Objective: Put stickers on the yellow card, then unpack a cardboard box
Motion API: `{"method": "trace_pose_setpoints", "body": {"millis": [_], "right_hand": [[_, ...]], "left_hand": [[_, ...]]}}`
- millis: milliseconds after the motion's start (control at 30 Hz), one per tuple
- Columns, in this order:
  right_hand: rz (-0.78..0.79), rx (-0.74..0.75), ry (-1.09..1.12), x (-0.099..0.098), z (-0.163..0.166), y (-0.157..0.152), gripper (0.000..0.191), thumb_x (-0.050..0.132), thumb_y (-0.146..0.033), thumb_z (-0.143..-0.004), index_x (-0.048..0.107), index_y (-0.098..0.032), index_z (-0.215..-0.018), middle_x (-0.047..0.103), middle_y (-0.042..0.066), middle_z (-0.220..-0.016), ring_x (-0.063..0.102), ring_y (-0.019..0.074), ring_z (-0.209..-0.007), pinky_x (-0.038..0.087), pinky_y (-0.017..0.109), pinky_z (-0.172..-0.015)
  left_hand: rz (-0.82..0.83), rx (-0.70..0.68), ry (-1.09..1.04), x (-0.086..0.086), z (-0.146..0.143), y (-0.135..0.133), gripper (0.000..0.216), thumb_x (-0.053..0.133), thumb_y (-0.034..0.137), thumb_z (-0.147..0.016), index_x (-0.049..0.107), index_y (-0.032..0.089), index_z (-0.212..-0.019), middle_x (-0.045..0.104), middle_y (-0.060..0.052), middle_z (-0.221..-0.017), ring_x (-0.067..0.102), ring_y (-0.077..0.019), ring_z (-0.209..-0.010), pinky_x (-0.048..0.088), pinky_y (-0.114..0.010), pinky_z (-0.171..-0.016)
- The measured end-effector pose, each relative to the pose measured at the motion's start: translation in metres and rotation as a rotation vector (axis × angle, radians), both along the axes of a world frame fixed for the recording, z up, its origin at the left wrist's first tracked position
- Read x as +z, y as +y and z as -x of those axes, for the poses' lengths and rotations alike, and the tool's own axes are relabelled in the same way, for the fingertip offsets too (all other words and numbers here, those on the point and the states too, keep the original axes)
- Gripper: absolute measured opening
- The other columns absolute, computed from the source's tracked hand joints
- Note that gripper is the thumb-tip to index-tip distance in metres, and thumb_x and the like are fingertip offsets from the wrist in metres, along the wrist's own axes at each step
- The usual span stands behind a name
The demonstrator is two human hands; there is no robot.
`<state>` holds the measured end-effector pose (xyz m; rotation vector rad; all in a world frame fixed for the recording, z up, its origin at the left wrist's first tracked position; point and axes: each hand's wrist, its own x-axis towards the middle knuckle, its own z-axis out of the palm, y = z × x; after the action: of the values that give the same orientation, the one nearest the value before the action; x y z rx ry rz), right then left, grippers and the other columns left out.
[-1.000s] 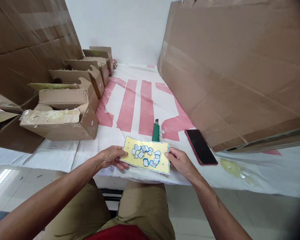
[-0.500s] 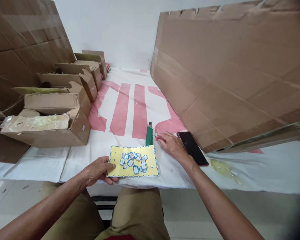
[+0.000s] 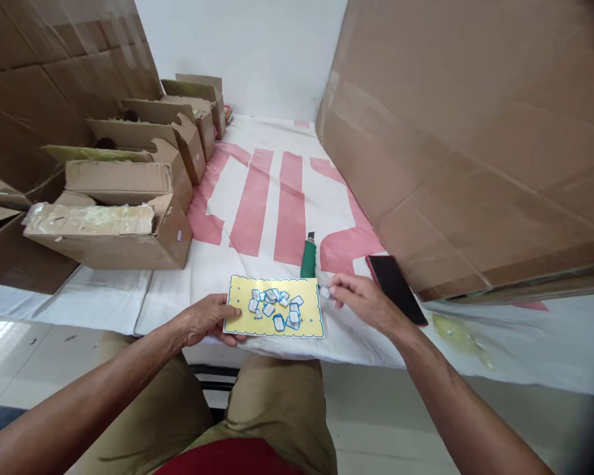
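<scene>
My left hand (image 3: 212, 319) grips the left edge of a yellow card (image 3: 242, 323) with a blue scalloped border, thumb on top and fingers beneath. Several small white paper pieces with blue edges (image 3: 279, 322) lie loose across the card, some overlapping. Just off the card's right edge, my right hand (image 3: 359, 297) pinches one more such white paper piece (image 3: 325, 291) between thumb and fingertips. Behind the card lies a green-handled cutter (image 3: 308, 257), its dark blade pointing away from me.
A black phone with a red case (image 3: 396, 289) lies right of my right hand. Open cardboard boxes (image 3: 113, 244) line the left side. A large cardboard panel (image 3: 475, 145) stands on the right. A crumpled clear plastic wrapper (image 3: 460, 336) rests on the white and pink cloth (image 3: 262, 264).
My right hand has lifted the white paper piece from the cloth beside the cutter and drawn it nearer to the card. The left hand keeps its hold. The camera view has shifted slightly.
</scene>
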<state>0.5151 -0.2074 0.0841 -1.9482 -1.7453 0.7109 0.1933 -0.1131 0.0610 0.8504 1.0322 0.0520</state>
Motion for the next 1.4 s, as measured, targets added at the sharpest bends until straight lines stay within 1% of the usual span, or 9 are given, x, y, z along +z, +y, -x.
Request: {"method": "trace_pose_setpoints", "body": {"millis": [67,133,233,433,633,833,1100,1233,1400], "right_hand": [[0.112,0.101,0.035,0.005,0.016,-0.013,0.023,0.046,-0.028,-0.093,0.062,-0.021,-0.079,0.068,-0.001,-0.073,0.061,0.0152,-0.066,0.041,0.025,-0.063],[0.176,0.118,-0.139,0.004,0.031,-0.019,0.022,0.046,-0.023,-0.093,0.063,-0.021,-0.079,0.070,0.000,-0.077,0.061,0.0151,-0.069,0.037,0.025,-0.063],[0.209,0.062,-0.369,-0.003,0.048,-0.018,0.018,0.051,-0.019,-0.092,0.064,-0.021,-0.081,0.074,0.003,-0.083,0.064,0.0176,-0.074,0.031,0.027,-0.063],[0.194,-0.042,-0.420,-0.010,0.049,-0.018,0.007,0.059,-0.025,-0.092,0.064,-0.022,-0.087,0.076,0.005,-0.084,0.068,0.0216,-0.077,0.030,0.029,-0.061],[0.034,-0.233,-0.026,-0.022,0.024,-0.028,0.020,0.057,-0.033,-0.087,0.068,-0.022,-0.101,0.077,0.005,-0.097,0.068,0.0190,-0.073,0.050,0.032,-0.072],[0.048,-0.294,0.384,-0.029,0.024,-0.033,0.044,0.058,-0.049,-0.087,0.069,-0.017,-0.116,0.074,0.007,-0.098,0.063,0.0141,-0.060,0.051,0.030,-0.062],[0.078,-0.305,0.546,-0.024,0.029,-0.040,0.051,0.062,-0.056,-0.088,0.065,-0.019,-0.124,0.075,0.012,-0.112,0.065,0.0152,-0.066,0.041,0.026,-0.048],[0.153,-0.300,0.622,-0.015,0.046,-0.032,0.056,0.064,-0.062,-0.085,0.067,-0.016,-0.118,0.076,0.014,-0.106,0.065,0.0153,-0.061,0.039,0.027,-0.046],[0.128,-0.244,0.654,-0.002,0.069,-0.020,0.063,0.068,-0.069,-0.081,0.068,-0.017,-0.117,0.075,0.014,-0.107,0.065,0.0165,-0.064,0.041,0.028,-0.049]], "left_hand": [[0.015,-0.015,0.000,0.000,0.000,0.002,0.061,0.084,0.028,-0.058,0.066,0.008,-0.113,0.076,-0.022,-0.115,0.077,-0.0244,-0.071,0.059,-0.028,-0.055],[0.022,-0.027,-0.001,0.000,0.000,0.004,0.061,0.084,0.026,-0.060,0.065,0.009,-0.115,0.076,-0.022,-0.115,0.077,-0.0245,-0.071,0.059,-0.029,-0.054],[0.015,-0.040,-0.002,0.000,-0.005,0.003,0.056,0.082,0.027,-0.066,0.065,0.008,-0.115,0.077,-0.022,-0.110,0.076,-0.0241,-0.069,0.059,-0.029,-0.054],[-0.017,-0.010,-0.026,0.003,-0.018,-0.007,0.049,0.074,0.019,-0.072,0.064,0.006,-0.118,0.076,-0.023,-0.112,0.076,-0.0237,-0.070,0.059,-0.029,-0.055],[0.019,-0.003,-0.069,0.000,-0.012,-0.009,0.051,0.073,0.018,-0.075,0.062,0.005,-0.122,0.075,-0.024,-0.116,0.077,-0.0229,-0.073,0.060,-0.028,-0.058],[0.056,0.057,-0.160,-0.009,0.001,-0.010,0.047,0.079,0.021,-0.076,0.066,0.006,-0.118,0.076,-0.023,-0.114,0.076,-0.0212,-0.072,0.059,-0.026,-0.056],[0.080,0.100,-0.296,-0.010,0.031,-0.014,0.054,0.084,0.026,-0.073,0.069,0.005,-0.121,0.076,-0.023,-0.111,0.076,-0.0214,-0.074,0.056,-0.024,-0.053],[0.071,0.158,-0.300,-0.011,0.049,-0.017,0.054,0.085,0.028,-0.074,0.069,0.006,-0.121,0.077,-0.022,-0.108,0.076,-0.0213,-0.073,0.055,-0.023,-0.053],[0.054,0.218,-0.363,0.002,0.079,-0.024,0.057,0.087,0.031,-0.072,0.069,0.007,-0.120,0.077,-0.021,-0.106,0.076,-0.0214,-0.070,0.055,-0.023,-0.050]]}}
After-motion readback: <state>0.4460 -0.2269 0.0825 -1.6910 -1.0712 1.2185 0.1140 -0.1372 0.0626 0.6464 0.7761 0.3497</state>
